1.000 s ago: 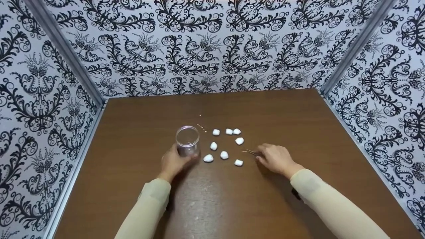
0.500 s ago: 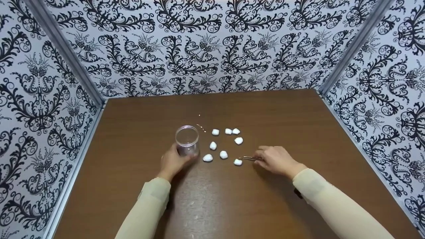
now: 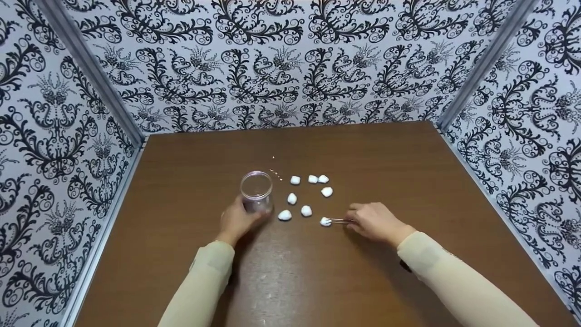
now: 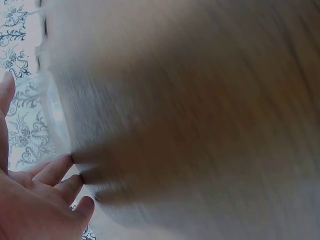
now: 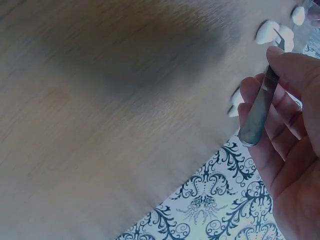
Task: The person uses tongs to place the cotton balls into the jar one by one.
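Observation:
My left hand (image 3: 237, 221) grips the side of a clear, open-topped jar (image 3: 256, 198) that stands upright on the table. In the left wrist view its fingers (image 4: 55, 170) curve against the jar's see-through wall. My right hand (image 3: 376, 221) pinches a pair of metal tweezers (image 5: 260, 110) between thumb and fingers. The tips of the tweezers reach left onto a white cotton ball (image 3: 325, 221), the nearest one to that hand. Several other cotton balls (image 3: 306, 211) lie loose between the jar and the right hand, two of them side by side (image 3: 313, 179) at the back.
The brown wooden table (image 3: 290, 281) is bounded by patterned panels (image 3: 281, 68) at the back and both sides, with metal posts (image 3: 481, 63) at the corners. Small bright specks (image 3: 276, 173) show on the table just right of the jar's rim.
My right hand has moved slightly toward me, and the tweezers' tips have come left and down from bare table onto the nearest cotton ball. The left hand and jar have stayed in place.

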Tool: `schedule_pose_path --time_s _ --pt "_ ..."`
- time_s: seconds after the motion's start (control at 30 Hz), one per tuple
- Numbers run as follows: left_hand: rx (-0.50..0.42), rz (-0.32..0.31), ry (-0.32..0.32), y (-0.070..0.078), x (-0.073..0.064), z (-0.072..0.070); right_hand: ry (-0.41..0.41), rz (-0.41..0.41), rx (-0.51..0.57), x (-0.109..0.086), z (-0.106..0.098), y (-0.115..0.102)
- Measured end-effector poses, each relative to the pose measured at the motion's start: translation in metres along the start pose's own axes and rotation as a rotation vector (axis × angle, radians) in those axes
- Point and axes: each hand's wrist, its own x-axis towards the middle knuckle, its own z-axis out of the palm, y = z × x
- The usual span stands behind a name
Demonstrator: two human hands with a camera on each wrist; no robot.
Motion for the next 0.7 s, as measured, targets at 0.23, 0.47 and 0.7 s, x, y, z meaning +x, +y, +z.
schedule_pose_path --time_s 0.23,0.47,0.7 --pt "-0.008 -0.014 -0.013 0.0022 -0.0013 -0.0009 -0.023 -0.018 -0.045 0.0017 -0.0003 -0.0002" --pt "-0.003 -0.015 -0.007 0.0024 -0.0015 -0.0005 -0.008 -0.049 -0.061 0.004 0.0008 -0.0009" --pt "-0.008 -0.023 -0.012 0.0022 -0.0024 -0.0009 0.003 -0.071 -0.064 0.0053 0.0015 0.0003"
